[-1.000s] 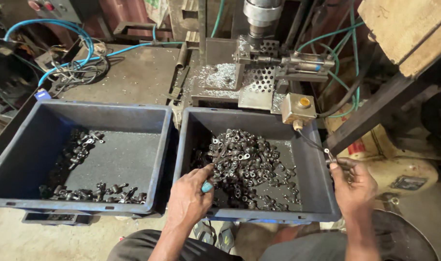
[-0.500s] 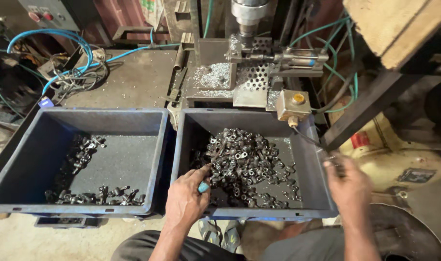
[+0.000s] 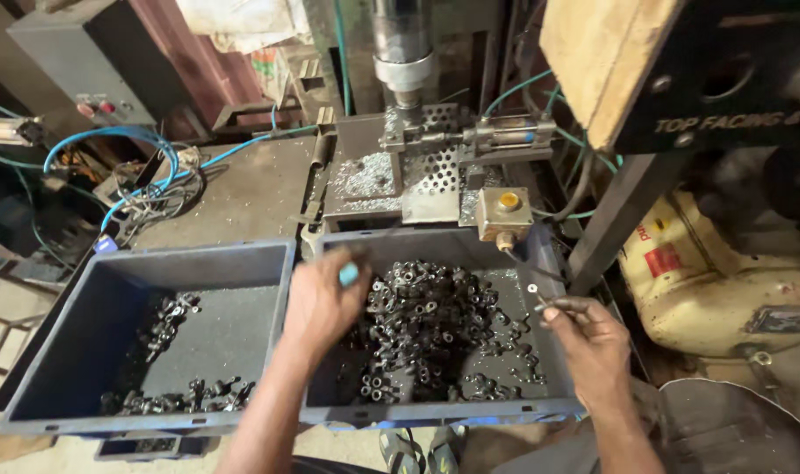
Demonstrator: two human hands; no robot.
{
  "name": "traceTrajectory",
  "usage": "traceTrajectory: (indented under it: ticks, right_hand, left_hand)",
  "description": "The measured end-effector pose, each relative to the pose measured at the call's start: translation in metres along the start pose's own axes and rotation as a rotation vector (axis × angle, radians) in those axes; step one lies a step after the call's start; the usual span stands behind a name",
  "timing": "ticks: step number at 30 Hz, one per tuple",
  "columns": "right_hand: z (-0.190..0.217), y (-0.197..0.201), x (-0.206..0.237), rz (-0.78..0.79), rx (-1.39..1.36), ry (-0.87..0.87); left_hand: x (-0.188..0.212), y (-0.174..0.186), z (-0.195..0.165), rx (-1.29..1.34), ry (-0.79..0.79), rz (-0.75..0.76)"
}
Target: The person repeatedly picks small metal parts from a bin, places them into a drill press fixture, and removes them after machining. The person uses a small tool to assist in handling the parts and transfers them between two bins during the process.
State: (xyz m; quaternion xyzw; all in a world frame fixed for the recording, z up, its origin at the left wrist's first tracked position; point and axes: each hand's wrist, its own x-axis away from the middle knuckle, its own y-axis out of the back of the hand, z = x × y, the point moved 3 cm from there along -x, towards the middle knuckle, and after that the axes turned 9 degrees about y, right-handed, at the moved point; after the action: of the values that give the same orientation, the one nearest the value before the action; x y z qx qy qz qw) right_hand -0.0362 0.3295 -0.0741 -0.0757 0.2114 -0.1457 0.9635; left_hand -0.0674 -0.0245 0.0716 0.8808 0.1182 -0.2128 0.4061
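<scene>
The left hand reaches forward with fingers curled, palm down, while the right hand pinches its fingertips together, forearm angled inward.

Matt grey plastic bins; dark, dull metal parts; bright metal swarf on perforated steel plate; rough wooden block.

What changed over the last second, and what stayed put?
The left hand lifted from the near rim up over the right bin's metal parts; what it grips is unclear. The right hand, pinching a thin tool, barely moved. Both bins stayed put.
</scene>
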Motion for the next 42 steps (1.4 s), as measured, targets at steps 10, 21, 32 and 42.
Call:
traceTrajectory:
  ticks: [10, 21, 32, 42]
  right_hand:
    - [-0.002, 0.001, -0.002, 0.032, 0.138, -0.022]
    - [-0.001, -0.001, -0.004, 0.051, 0.125, -0.026]
    - [0.006, -0.006, -0.006, -0.011, 0.114, -0.045]
    - [0.019, -0.138, -0.059, 0.014, -0.269, -0.271]
  left_hand:
    - [-0.138, 0.000, -0.079, -0.529, -0.148, 0.086]
    - [-0.136, -0.037, -0.018, -0.199, -0.112, 0.160]
    - [0.020, -0.033, 0.082, 0.060, 0.327, 0.137]
    - [0.026, -0.025, 0.082, 0.057, 0.221, 0.139]
